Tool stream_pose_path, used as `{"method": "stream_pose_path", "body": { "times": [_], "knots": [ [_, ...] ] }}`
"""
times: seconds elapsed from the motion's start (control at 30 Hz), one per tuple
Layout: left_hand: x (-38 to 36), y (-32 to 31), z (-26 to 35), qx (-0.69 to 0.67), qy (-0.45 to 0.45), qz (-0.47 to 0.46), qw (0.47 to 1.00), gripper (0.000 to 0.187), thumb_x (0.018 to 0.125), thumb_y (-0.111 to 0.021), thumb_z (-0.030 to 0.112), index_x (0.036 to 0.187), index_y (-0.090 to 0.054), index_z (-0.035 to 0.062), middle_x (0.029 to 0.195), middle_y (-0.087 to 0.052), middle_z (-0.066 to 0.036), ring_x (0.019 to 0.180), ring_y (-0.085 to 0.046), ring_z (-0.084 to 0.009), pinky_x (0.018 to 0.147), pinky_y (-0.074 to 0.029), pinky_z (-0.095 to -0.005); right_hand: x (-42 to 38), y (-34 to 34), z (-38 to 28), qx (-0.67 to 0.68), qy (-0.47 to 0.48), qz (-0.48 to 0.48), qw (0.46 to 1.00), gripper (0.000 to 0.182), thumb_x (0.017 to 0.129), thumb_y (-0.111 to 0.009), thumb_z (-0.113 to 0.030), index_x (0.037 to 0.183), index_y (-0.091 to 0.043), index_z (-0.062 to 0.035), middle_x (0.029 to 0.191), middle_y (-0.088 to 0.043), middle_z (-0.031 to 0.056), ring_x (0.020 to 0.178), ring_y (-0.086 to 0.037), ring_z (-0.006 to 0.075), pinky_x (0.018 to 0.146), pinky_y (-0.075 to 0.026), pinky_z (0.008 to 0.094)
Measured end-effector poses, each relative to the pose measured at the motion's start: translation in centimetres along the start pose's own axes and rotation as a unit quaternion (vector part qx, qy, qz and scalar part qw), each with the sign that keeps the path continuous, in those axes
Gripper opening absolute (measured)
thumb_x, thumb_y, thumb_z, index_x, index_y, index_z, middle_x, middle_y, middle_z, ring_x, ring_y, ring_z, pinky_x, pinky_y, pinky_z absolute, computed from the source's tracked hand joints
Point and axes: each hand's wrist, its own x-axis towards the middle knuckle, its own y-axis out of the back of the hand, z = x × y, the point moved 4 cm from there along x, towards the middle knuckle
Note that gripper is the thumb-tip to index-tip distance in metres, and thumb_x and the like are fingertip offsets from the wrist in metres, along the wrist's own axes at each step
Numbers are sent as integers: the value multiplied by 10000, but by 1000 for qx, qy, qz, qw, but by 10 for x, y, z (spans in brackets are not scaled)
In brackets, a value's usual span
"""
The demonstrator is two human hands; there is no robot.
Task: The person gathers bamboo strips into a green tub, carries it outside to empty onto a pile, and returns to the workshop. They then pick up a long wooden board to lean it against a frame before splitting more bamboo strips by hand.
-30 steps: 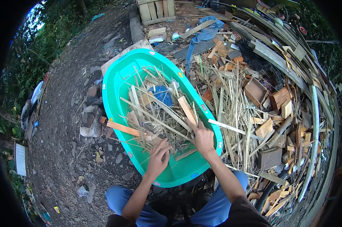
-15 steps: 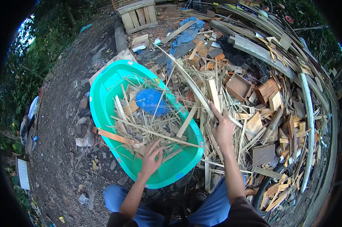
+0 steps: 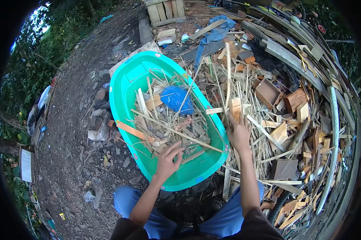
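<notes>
My left hand (image 3: 170, 161) hangs over the near end of a green plastic tub (image 3: 120, 110), its fingers loosely curved and apart, holding nothing. Inside the tub lie thin wood strips, wood scraps, an orange-painted stick (image 3: 135, 131) and a blue rounded object (image 3: 177, 99). Just right of the tub's rim, my right hand (image 3: 239, 136) is closed around the lower end of a short wooden piece (image 3: 235, 105) that points away from me. A long thin strip (image 3: 228, 76) stretches beyond that piece. Loose pale strips lie under and around this hand.
A large heap of scrap wood (image 3: 280, 134) spreads to the right, with long boards (image 3: 288, 58) behind it. Blue cloth (image 3: 217, 32) lies at the back near a slatted wooden crate (image 3: 166, 12). Bricks and stones (image 3: 99, 124) sit left of the tub.
The long strip by my right hand has swung from slanting left to nearly upright in view. My right hand now shows its back, with fingers pointing forward. The view has shifted slightly left.
</notes>
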Motion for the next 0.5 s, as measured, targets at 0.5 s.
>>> {"method": "stream_pose_path", "body": {
  "times": [0.5],
  "knots": [
    [-23,52,-46,67,12,49,996,178,896,-701,41,1072,-725,35,1308,-668,-117,1119,-653,-314,962,-477,-441,-31,-143,-159,-11,185,-146,972,1359,557,-994,-351,1654,-197,-268,1653,-194,285,1486,-280,543,968,-524,631]
  ]
}}
